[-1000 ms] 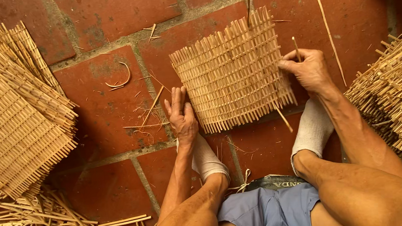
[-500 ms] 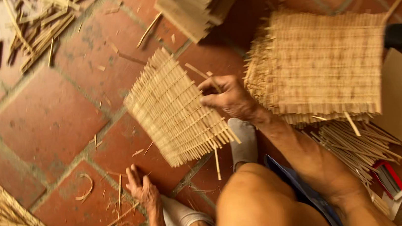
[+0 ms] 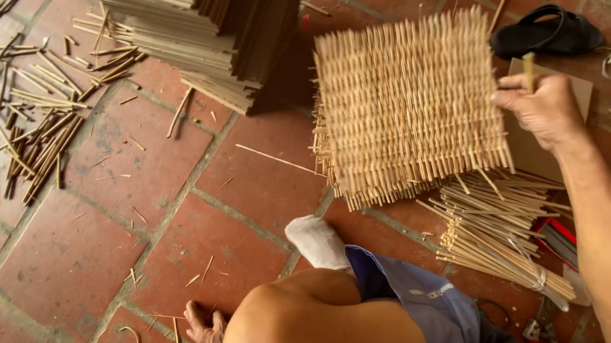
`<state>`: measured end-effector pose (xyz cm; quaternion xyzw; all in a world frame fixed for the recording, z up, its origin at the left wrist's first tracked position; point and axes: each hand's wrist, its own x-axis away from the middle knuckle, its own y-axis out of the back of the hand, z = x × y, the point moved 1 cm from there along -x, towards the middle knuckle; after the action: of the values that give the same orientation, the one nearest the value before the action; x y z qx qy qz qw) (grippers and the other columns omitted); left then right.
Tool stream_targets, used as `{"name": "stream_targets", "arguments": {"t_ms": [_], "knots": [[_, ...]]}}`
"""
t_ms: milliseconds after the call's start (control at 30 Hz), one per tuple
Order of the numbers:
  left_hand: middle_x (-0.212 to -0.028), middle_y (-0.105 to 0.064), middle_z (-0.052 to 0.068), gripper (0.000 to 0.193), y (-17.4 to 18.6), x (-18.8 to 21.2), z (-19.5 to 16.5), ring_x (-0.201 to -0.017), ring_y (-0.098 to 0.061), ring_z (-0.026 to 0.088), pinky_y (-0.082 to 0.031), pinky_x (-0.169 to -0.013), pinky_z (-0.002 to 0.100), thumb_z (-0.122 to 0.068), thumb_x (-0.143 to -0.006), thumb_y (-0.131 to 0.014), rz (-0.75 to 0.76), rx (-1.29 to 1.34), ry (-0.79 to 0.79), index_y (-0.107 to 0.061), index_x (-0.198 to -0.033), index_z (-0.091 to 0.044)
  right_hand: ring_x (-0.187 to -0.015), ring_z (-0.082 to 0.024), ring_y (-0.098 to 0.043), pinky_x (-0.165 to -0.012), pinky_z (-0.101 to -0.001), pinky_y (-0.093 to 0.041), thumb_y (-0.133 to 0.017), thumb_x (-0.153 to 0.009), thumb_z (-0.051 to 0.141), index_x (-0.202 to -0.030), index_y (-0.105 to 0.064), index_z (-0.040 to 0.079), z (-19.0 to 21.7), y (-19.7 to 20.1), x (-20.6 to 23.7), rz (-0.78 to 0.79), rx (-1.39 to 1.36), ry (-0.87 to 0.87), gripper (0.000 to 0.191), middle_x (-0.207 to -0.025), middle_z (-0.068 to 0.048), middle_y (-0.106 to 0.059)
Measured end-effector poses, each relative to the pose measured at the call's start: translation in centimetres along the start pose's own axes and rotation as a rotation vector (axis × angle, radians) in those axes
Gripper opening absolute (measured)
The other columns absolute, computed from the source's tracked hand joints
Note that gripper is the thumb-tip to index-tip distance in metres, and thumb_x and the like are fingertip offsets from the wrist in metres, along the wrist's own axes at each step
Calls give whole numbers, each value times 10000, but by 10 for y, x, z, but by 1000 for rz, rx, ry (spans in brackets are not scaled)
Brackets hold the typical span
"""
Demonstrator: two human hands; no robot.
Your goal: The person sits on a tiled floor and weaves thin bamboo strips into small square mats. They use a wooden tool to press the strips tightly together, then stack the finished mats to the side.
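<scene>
The right hand [image 3: 545,110], arm stretched out toward one o'clock, has its fingers pinching the woven mat [image 3: 408,104] by its right edge (a stick too); the left hand [image 3: 205,332] lies flat, fingers spread, on the brick floor [image 3: 64,250] at seven.

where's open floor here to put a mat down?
Best patch: bare red tiles between the scattered sticks, the board stack and the knee. Crowded on the far side: woven mats under the right hand, stick bundle, black sandal. Left hand rests on tile by the knee.
</scene>
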<state>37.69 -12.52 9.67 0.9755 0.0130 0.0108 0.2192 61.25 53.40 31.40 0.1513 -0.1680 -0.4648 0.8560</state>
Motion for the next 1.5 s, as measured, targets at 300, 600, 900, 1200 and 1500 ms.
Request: {"name": "stream_targets", "arguments": {"t_ms": [300, 600, 900, 1200, 1500], "knots": [[-1531, -547, 168, 564, 12, 6, -10, -1408, -529, 228, -376, -1185, 353, 21, -941, -529, -101, 165, 76, -482, -1502, 45, -785, -114, -632, -1135, -334, -524, -641, -1055, 59, -919, -629, 31, 78, -48, 92, 82, -51, 679, 139, -896, -63, -669], [-1066, -689, 108, 194, 199, -41, 8, -972, -640, 193, -533, -885, 330, -144, -1003, -632, -622, -80, 10, -725, -1135, -36, -936, -291, -675, -821, -416, -563, -672, -932, 281, -1333, -649, 119, -21, -373, 94, 931, 402, 425, 433, -1003, -154, -713], [-1227, -660, 234, 378, 449, -61, 68, -1065, -667, 360, -570, -868, 471, -113, -933, -530, -891, -686, 607, -659, -1283, -50, -754, -280, -767, -776, -379, -610, -778, -848, 303, -1135, -784, 135, -131, -547, 47, 1178, 827, 595, 333, -790, -185, -749], [-1349, -641, 235, 443, 563, -154, 168, -1125, -659, 304, -553, -930, 418, -139, -987, -570, -933, -549, 761, -576, -1415, -21, -737, -280, -780, -800, -388, -610, -789, -871, 245, -1135, -783, 72, -122, -682, 105, 1256, 904, 465, 316, -785, -181, -752], [-1184, -634, 180, 599, 567, -149, 187, -639, -579, 109, -469, -459, 233, 14, -827, -656, -1025, -105, 841, -469, -1395, -25, -701, -275, -792, -792, -373, -612, -787, -910, 202, -1148, -779, 23, -123, -655, 111, 1208, 783, 402, 298, -779, -179, -738]]}}
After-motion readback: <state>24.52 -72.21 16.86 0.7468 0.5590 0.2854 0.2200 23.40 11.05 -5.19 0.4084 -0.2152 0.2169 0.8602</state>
